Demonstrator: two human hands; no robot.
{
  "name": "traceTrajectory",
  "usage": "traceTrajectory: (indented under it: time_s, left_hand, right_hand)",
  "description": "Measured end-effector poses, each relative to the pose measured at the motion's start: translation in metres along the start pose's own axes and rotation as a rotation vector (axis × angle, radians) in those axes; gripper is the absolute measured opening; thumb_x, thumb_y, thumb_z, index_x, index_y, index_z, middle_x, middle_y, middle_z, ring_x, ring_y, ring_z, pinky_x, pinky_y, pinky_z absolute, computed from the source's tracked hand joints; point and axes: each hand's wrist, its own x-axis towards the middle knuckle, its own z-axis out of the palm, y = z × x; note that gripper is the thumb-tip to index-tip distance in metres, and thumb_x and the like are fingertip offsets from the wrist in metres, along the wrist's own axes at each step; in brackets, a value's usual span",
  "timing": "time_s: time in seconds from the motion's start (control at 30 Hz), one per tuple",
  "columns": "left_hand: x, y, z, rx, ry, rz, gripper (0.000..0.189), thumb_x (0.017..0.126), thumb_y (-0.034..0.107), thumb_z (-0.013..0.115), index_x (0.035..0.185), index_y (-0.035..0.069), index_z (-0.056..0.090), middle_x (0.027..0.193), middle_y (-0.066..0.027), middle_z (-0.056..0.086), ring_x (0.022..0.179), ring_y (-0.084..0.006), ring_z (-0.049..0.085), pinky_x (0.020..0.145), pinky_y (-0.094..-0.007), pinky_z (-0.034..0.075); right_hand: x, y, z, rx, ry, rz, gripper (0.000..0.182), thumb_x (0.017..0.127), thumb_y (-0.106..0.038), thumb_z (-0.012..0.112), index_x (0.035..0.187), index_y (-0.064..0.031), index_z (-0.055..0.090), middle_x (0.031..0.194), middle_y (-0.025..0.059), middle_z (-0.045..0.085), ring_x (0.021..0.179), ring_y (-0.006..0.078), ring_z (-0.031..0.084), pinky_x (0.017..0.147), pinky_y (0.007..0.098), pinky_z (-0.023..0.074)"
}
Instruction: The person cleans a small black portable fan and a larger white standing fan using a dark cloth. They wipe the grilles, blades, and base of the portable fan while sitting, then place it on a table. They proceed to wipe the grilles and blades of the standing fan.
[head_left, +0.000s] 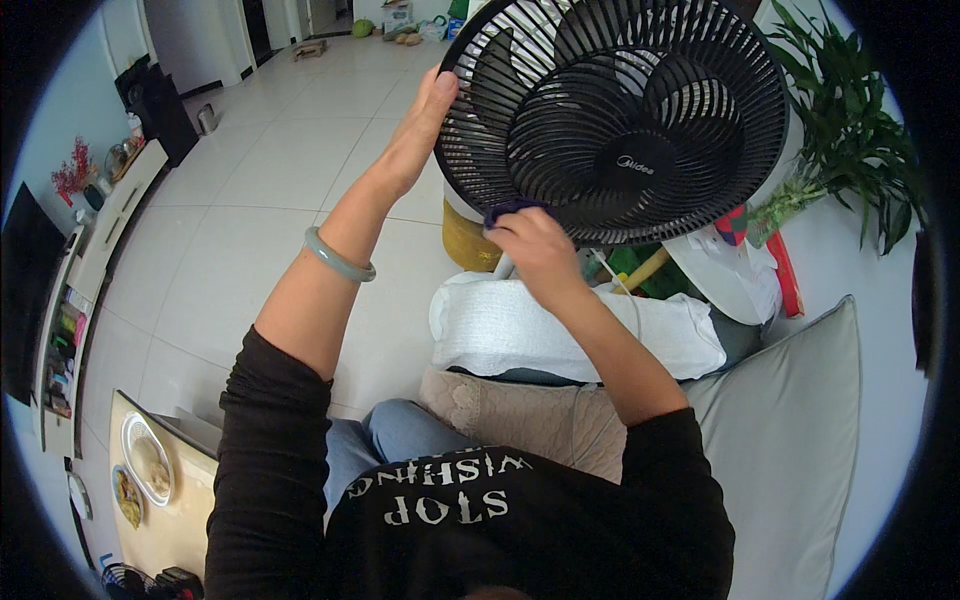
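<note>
A black Midea electric fan (635, 161) with a round slatted grille fills the upper middle of the head view. My left hand (424, 124) grips the left rim of its grille, thumb on the front. A dark purple cloth (517, 206) is bunched under the fingers of my right hand (538, 247), pressed to the grille's lower left edge. Behind the grille the blades show as dark shapes. Below the fan, a white towel (517, 334) lies over the sofa's armrest, and a pale cord passes across it.
A quilted beige seat cover (525, 412) and a grey cushion (780, 442) lie near my body. A leafy plant (855, 135) stands at the right. Beyond the towel are a yellow stool (469, 236) and a red box (784, 274). A table (180, 487) with dishes is at lower left.
</note>
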Motion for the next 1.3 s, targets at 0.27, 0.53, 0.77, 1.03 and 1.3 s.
traceTrajectory:
  time_s: [0.27, 0.53, 0.77, 1.03, 1.3]
  left_hand:
    - [-0.001, -0.004, 0.000, -0.029, 0.071, 0.010, 0.073, 0.089, 0.069, 0.032, 0.128, 0.008, 0.041, 0.121, -0.0065, 0.048, 0.116, -0.0177, 0.040, 0.104, -0.0319, 0.025]
    - [-0.006, 0.005, 0.007, 0.014, 0.110, 0.062, 0.072, 0.089, 0.067, 0.033, 0.128, 0.007, 0.042, 0.123, -0.0068, 0.047, 0.116, -0.0174, 0.040, 0.104, -0.0317, 0.025]
    - [-0.009, -0.001, 0.002, -0.014, 0.110, 0.020, 0.071, 0.090, 0.066, 0.033, 0.127, 0.007, 0.042, 0.122, -0.0066, 0.048, 0.115, -0.0169, 0.041, 0.103, -0.0314, 0.026]
    - [-0.008, 0.006, 0.010, 0.050, 0.127, 0.046, 0.074, 0.089, 0.068, 0.034, 0.130, 0.007, 0.040, 0.122, -0.0063, 0.048, 0.115, -0.0170, 0.041, 0.103, -0.0315, 0.026]
    - [-0.008, 0.000, 0.005, 0.006, 0.096, 0.028, 0.072, 0.091, 0.065, 0.032, 0.134, 0.008, 0.041, 0.127, -0.0052, 0.050, 0.119, -0.0167, 0.043, 0.105, -0.0324, 0.028]
  right_hand:
    - [0.042, 0.037, -0.106, -0.394, 0.911, 0.015, 0.031, 0.064, 0.006, 0.059, 0.092, -0.0046, 0.068, 0.094, 0.0104, 0.065, 0.089, 0.0260, 0.060, 0.081, 0.0354, 0.0458]
    - [0.095, 0.035, -0.071, -0.338, 0.713, 0.044, 0.040, 0.056, 0.007, 0.061, 0.091, -0.0104, 0.068, 0.094, 0.0045, 0.063, 0.088, 0.0237, 0.059, 0.078, 0.0338, 0.0459]
    - [0.062, -0.004, -0.006, -0.089, 0.320, -0.123, 0.017, 0.069, -0.008, 0.061, 0.085, -0.0074, 0.065, 0.090, 0.0029, 0.060, 0.083, 0.0206, 0.056, 0.070, 0.0330, 0.0442]
    - [0.028, -0.006, -0.011, 0.123, 0.067, 0.031, 0.022, 0.068, -0.004, 0.061, 0.089, -0.0059, 0.066, 0.090, 0.0057, 0.061, 0.085, 0.0238, 0.057, 0.075, 0.0331, 0.0461]
    - [0.024, -0.014, -0.060, 1.492, 0.390, 1.111, 0.031, 0.094, -0.018, 0.054, 0.121, -0.0030, 0.051, 0.107, 0.0072, 0.061, 0.094, 0.0161, 0.061, 0.083, 0.0272, 0.0501]
